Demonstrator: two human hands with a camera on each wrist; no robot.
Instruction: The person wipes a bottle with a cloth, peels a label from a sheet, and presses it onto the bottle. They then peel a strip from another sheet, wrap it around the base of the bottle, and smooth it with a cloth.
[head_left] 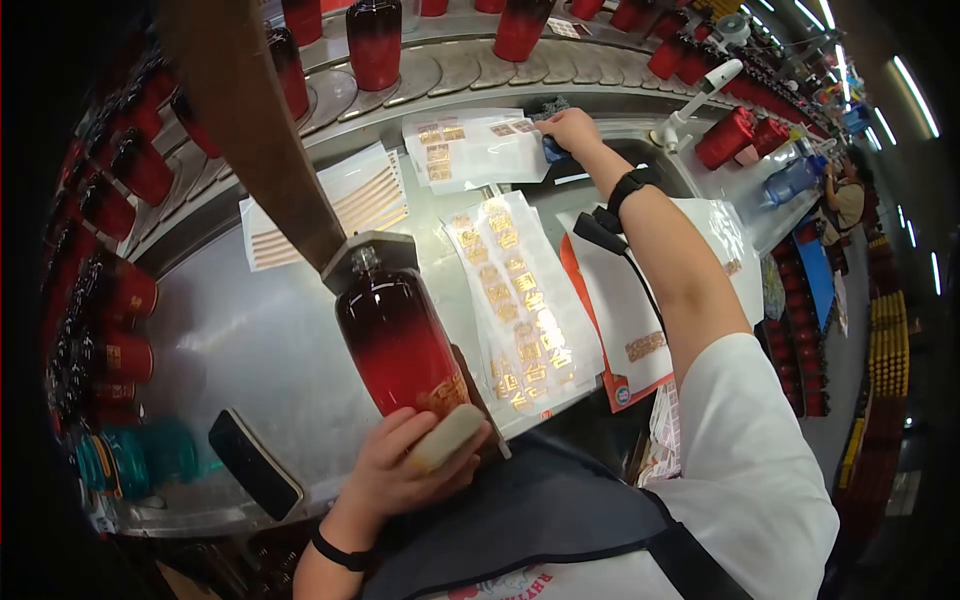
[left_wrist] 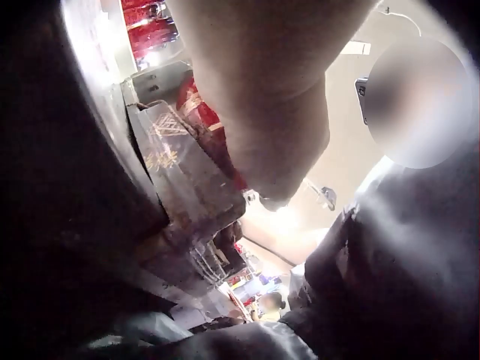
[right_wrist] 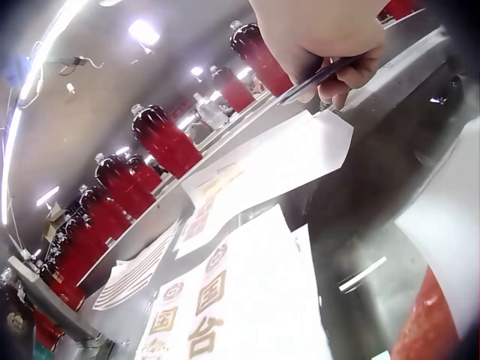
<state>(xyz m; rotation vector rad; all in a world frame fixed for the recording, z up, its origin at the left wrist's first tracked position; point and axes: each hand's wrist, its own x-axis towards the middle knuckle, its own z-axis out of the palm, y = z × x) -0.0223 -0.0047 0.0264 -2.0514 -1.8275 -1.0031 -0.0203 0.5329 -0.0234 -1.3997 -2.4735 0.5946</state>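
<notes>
A red-and-black bottle lies tilted in a holder below a brown post. At its gold-marked lower end, my left hand holds a beige pad; in the left wrist view this hand hides most of the bottle. My right hand is over the right end of a white sheet with gold labels. The right wrist view shows that hand pinching a thin dark tool just above the sheet. Larger gold-character sheets lie between the hands.
Red bottles line the conveyor behind and left. A phone and teal jar sit front left. A striped sheet lies behind the holder. Right are a sink, tap and black cable.
</notes>
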